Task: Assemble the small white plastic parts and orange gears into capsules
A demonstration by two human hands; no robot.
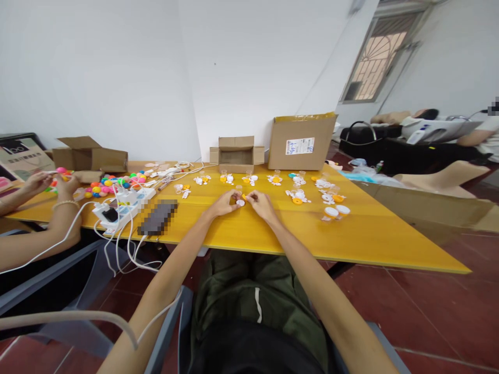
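My left hand (226, 203) is closed at the fingertips on a small white round piece (240, 203) above the yellow table. Close beside it, my right hand (261, 204) pinches a small orange plastic piece (244, 197); its exact kind is too small to make out. The two pieces are almost touching. Behind the hands, groups of clear cups with white and orange plastic parts (249, 179) stand in a row. More such parts (297, 197) lie to the right, near two white-lidded round containers (337, 211).
A small open carton (236, 156) and a large cardboard box (302, 143) stand at the back. Left are a dark blurred flat object (158, 217), a power strip (128, 208) with cables, and colourful balls (101, 188). A co-worker's hands (67, 186) work at far left.
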